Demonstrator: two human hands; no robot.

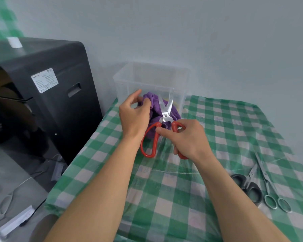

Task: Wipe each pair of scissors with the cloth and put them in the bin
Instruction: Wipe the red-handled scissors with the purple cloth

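Red-handled scissors (151, 137) are held above the table with their steel blades spread apart and pointing away from me. My right hand (187, 138) grips their right handle loop. My left hand (134, 114) holds a bunched purple cloth (155, 107) behind and under the blades. A clear plastic bin (129, 81) stands just beyond, against the wall. Two other pairs lie at the table's right edge: black-handled scissors (250, 186) and slim all-metal scissors (269, 187).
The table carries a green and white checked cover (182, 198). A large black machine (51, 95) stands close on the left, level with the bin. A grey floor or surface with cables lies below it at the lower left.
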